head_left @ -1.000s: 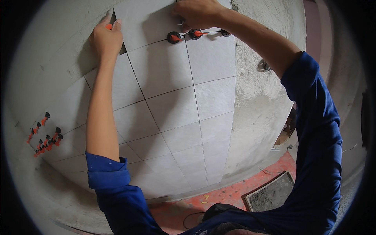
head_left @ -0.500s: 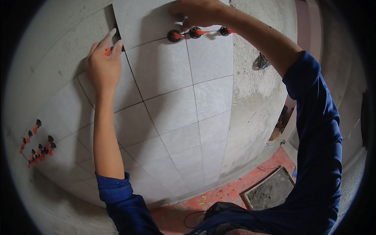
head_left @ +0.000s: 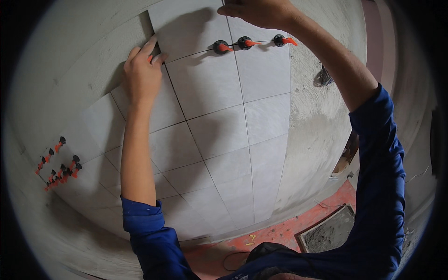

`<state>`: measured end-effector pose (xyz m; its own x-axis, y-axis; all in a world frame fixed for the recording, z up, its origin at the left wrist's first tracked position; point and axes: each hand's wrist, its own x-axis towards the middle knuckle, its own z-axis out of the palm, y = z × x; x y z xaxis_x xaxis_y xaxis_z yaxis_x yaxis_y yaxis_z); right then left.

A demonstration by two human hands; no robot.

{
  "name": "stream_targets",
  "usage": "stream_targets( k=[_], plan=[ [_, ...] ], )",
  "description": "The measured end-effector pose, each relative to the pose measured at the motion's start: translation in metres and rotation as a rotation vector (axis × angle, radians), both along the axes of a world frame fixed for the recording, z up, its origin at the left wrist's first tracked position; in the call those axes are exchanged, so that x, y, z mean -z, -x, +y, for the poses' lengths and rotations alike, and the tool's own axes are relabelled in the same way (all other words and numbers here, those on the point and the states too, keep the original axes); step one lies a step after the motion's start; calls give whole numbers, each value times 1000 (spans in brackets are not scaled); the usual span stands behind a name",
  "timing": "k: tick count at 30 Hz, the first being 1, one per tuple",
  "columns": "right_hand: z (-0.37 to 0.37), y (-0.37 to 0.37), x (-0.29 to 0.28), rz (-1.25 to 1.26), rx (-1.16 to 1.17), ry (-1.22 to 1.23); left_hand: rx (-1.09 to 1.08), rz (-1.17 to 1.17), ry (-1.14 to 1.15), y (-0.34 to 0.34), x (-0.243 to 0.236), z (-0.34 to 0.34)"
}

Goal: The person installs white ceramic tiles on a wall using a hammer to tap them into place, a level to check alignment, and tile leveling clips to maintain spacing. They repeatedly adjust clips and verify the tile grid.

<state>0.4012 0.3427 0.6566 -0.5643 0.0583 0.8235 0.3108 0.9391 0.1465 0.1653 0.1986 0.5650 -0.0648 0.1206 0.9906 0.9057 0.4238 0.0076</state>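
Note:
My left hand [head_left: 143,74] is at the left edge of an upper grey wall tile [head_left: 170,35], with index fingertip and thumb by that edge. A small orange part of what looks like a tile leveler [head_left: 150,59] shows between its closed fingers. My right hand [head_left: 263,13] reaches over the upper tiles, thumb stretched out near the vertical joint; the top picture edge cuts off some of its fingers. I see nothing held in it. Below it, black round tile levelers with orange handles sit along the horizontal joint: one left [head_left: 222,47], one middle [head_left: 245,43], one right [head_left: 280,40].
Several more black and orange levelers [head_left: 63,172] sit on the tiles at far left. Bare rough cement [head_left: 308,116] borders the tiles on the right, with a wire bundle [head_left: 323,77]. On the red floor [head_left: 275,232] stands a tray of grey mortar [head_left: 329,228].
My left hand has closed in on the tile's left edge, its index finger and thumb nearer together. My right hand has moved up, away from the levelers. The whole view has shifted slightly.

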Motion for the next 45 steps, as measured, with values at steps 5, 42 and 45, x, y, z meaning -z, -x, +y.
stream_targets(
  k=[5, 42, 45],
  plan=[
    [8, -7, 50, 277, -401, 9, -96, -96, 103, -3, -3, -7],
    [33, 41, 172, -141, -125, 340, 87, -252, 145, -8, -10, -19],
    [35, 45, 177, -85, -137, 310, 76, -165, 119, -6, -10, -17]
  ],
)
